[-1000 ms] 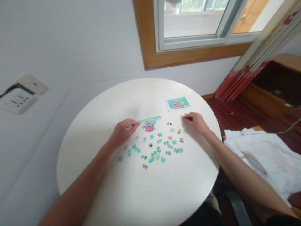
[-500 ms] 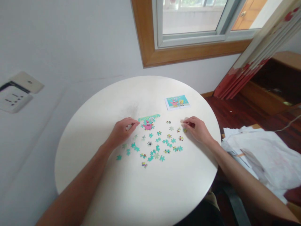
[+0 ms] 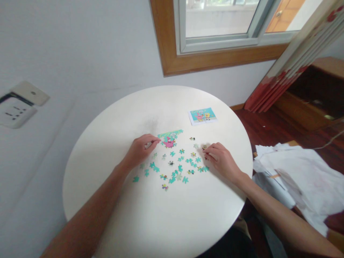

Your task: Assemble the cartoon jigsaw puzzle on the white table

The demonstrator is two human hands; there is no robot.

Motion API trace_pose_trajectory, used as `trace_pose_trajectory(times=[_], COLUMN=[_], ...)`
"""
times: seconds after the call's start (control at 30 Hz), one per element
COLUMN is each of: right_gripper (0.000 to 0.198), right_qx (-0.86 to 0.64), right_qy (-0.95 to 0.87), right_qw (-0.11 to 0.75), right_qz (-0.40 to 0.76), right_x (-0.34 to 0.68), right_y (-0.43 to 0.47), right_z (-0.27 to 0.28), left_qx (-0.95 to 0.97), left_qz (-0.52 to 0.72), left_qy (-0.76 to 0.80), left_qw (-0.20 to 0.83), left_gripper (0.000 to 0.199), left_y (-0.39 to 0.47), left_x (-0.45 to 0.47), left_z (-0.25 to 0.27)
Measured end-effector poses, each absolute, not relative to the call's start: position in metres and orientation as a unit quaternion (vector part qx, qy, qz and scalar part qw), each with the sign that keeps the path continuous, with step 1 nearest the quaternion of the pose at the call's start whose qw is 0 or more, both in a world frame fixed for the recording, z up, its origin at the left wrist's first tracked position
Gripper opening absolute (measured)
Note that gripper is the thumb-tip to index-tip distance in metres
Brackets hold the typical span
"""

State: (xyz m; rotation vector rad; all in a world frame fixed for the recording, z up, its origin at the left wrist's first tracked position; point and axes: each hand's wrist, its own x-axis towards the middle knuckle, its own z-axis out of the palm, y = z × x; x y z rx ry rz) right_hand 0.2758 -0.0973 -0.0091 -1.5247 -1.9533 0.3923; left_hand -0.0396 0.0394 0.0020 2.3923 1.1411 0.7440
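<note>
A partly joined jigsaw puzzle (image 3: 169, 141) with a pink starfish figure lies near the middle of the white round table. My left hand (image 3: 143, 148) is pinched at its left edge; whatever is between the fingertips is too small to tell. To the right, my right hand (image 3: 219, 157) reaches down over loose pieces, thumb and fingertips close together. A yellow and dark puzzle piece (image 3: 204, 146) shows just beyond those fingertips, and anything in them is hidden. Several loose teal pieces (image 3: 180, 168) are scattered between my hands, along with a black and white piece (image 3: 171, 163).
A picture card (image 3: 202, 116) of the same cartoon scene lies toward the table's back right. The round table (image 3: 150, 222) stands by the wall under a window. White bags and papers (image 3: 301, 175) are heaped right of the table, beside a red and cream curtain (image 3: 271, 86).
My right hand has moved a little left and toward me, from the outer pieces to those nearer the middle. My left hand has stayed at the puzzle's left edge.
</note>
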Motion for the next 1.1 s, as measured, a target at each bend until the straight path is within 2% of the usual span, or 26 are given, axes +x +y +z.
trace_pose_trajectory(times=[0.4,0.87,1.1], right_gripper=[0.024,0.010,0.015], right_qx=[-0.544,-0.521,-0.511], right_qy=[-0.818,-0.836,-0.840], right_qw=[0.141,0.067,0.035], right_qz=[0.119,0.160,0.179], right_x=[0.260,0.244,0.234], right_y=[-0.051,-0.043,-0.043], right_z=[0.013,0.017,0.020], left_qx=[0.855,0.856,0.863], left_qz=[0.262,0.267,0.268], left_qy=[0.405,0.395,0.380], left_qw=[0.191,0.200,0.197], left_gripper=[0.023,0.021,0.018], left_y=[0.039,0.038,0.039], left_x=[-0.039,-0.039,-0.039], left_z=[0.003,0.000,-0.002])
